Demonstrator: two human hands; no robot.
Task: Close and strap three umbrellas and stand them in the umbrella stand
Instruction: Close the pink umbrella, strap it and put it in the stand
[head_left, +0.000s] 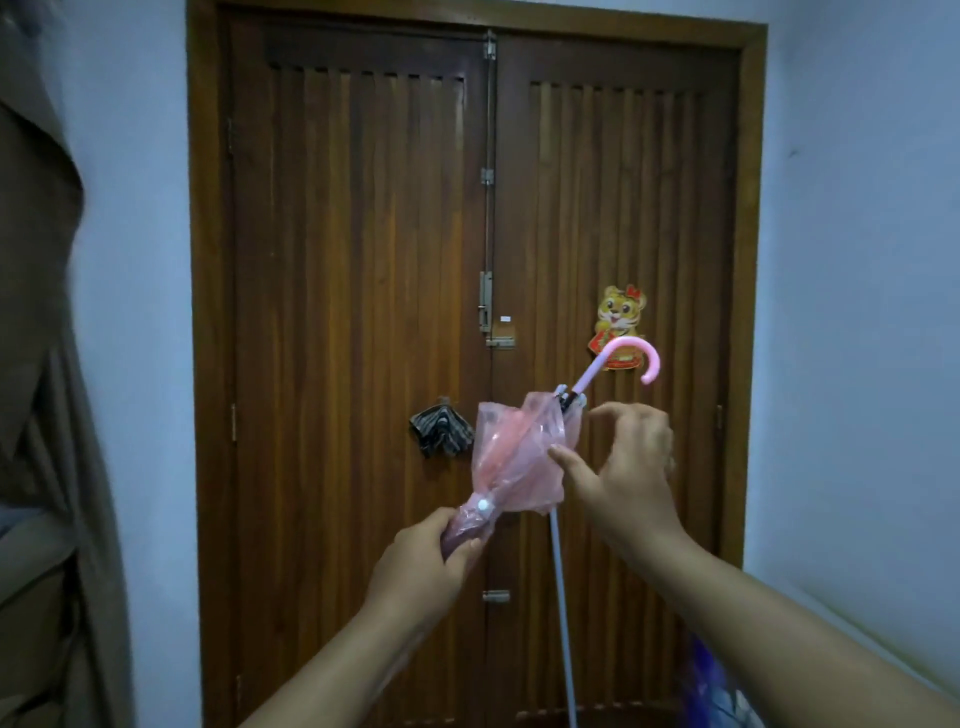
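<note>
One umbrella of three is in hand, and we judge the job barely begun. Our left hand has its grip clenched round the gathered tip end; our right hand is released, fingers spread, thumb touching the loose pink canopy. The umbrella is folded but not strapped: its white snap shows and the plastic still billows. The pink handle points up toward the wooden double door. A second, striped umbrella shows behind, and a pale shaft hangs below. No stand and no surface are in view; a tiger sticker and pale walls frame the scene.
</note>
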